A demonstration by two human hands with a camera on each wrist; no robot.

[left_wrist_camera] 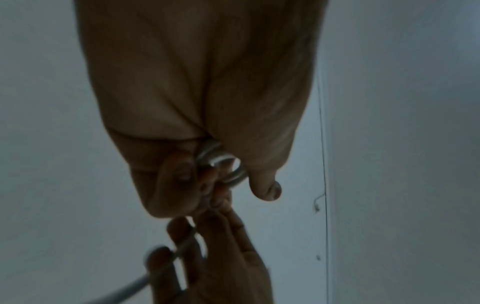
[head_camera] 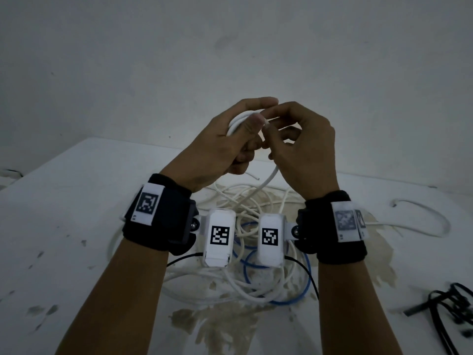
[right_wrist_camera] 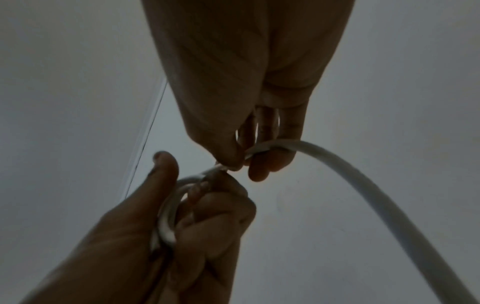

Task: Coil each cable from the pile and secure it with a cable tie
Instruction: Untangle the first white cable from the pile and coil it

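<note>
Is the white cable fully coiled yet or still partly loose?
Partly loose: left hand grips a few loops, but a strand trails from the right hand toward the pile.

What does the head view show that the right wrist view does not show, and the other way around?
Only the head view shows the table, the pile of white cables with a blue cable, and black cable ties at the right. Only the right wrist view shows the right hand pinching the white cable close up. Both show the left hand gripping the small white coil.
</note>
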